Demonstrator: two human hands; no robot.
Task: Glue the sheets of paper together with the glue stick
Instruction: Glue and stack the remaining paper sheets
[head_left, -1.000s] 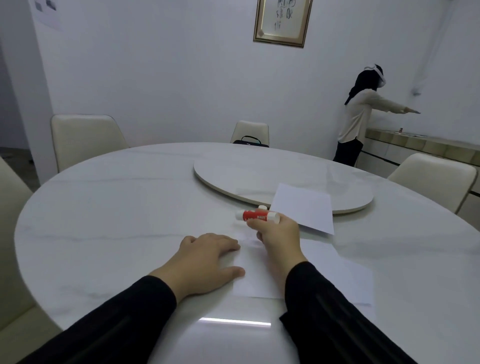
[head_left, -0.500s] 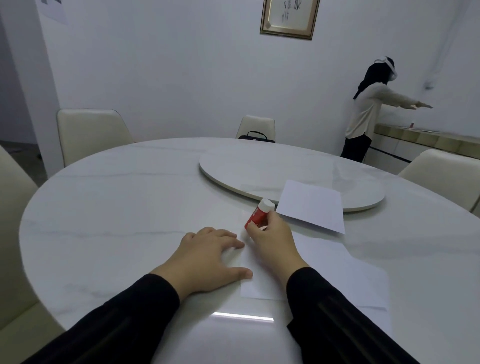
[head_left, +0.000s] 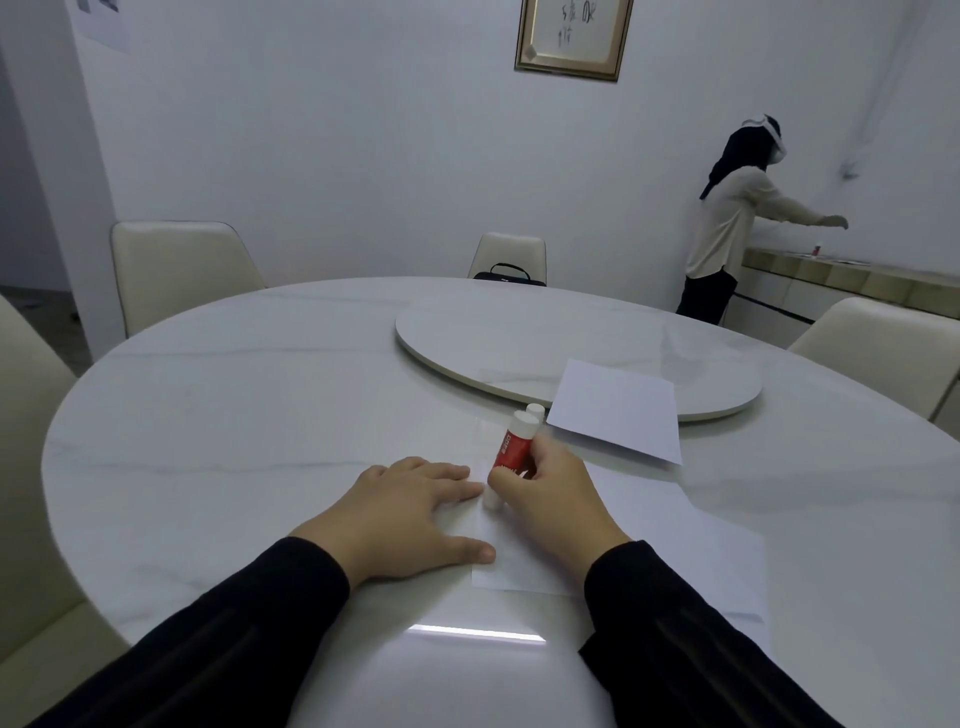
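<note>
Upright glue stick (head_left: 511, 451) at near sheet (head_left: 675, 540) left edge, right hand (head_left: 550, 493)

Bare table (head_left: 249, 415) lies open left of the left hand (head_left: 400, 514), while ahead of the right hand (head_left: 550, 499) a loose sheet (head_left: 618, 410) and the raised turntable (head_left: 519, 343) block the way.

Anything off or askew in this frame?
One thing: the second sheet lies half on the turntable, its near edge overhanging the rim and lifted off the table. Otherwise nothing spilled or damaged; the glue stick is in the right hand.
</note>
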